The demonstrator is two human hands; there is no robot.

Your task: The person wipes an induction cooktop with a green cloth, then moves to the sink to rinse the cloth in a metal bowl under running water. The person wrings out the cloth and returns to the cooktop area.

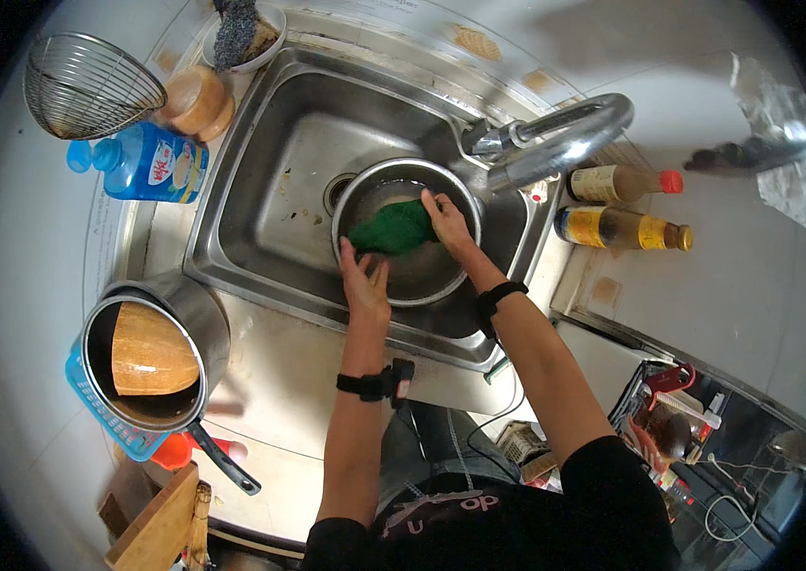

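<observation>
A round metal basin [403, 302] stands in the stainless steel sink [267, 150], with some water in it. Across the basin stretches a wet green cloth [392, 227]. My right hand [448, 223] grips the cloth's right end, thumb on top. At its lower left end is my left hand [365, 282], its fingers spread and the fingertips against the cloth. Whether the left fingers close on it is hard to tell. A chrome faucet [567, 135] arches over the basin's upper right side.
On the left stand a blue detergent bottle [153, 164], a wire strainer [88, 86] and a saucepan [213, 321] holding a piece of pumpkin [153, 350]. Two sauce bottles [617, 183] lie right in view. A wooden cutting board [153, 517] is at lower left.
</observation>
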